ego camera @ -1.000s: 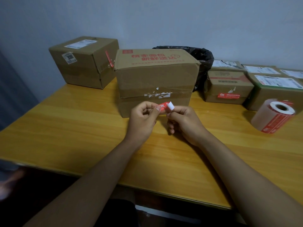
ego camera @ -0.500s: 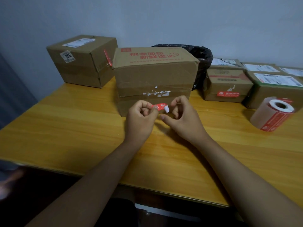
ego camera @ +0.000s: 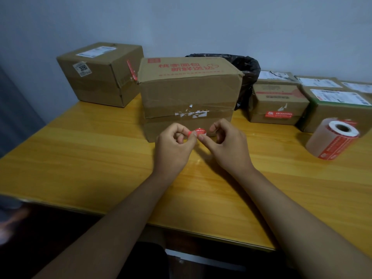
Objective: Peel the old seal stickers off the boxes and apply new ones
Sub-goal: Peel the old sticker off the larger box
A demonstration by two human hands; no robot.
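Observation:
A large cardboard box (ego camera: pixel 189 91) with red print stands at the table's middle; torn white sticker scraps (ego camera: pixel 191 113) cling to the tape on its front. Just before that face, my left hand (ego camera: pixel 174 146) pinches a small curled red sticker (ego camera: pixel 199 132) between thumb and forefinger. My right hand (ego camera: pixel 227 146) touches the sticker's other end with its thumb and fingertips. A roll of red seal stickers (ego camera: pixel 333 140) lies on its side at the right.
A second big box (ego camera: pixel 100 74) sits at the back left. A black bag (ego camera: pixel 246 71) is behind the middle box. Several smaller boxes (ego camera: pixel 278 103) line the right, one with a red seal. The wooden table (ego camera: pixel 90 162) has its front edge near me.
The sticker has been curled up smaller between my fingers. Both hands have shifted slightly toward the box, and my right thumb now presses under the sticker.

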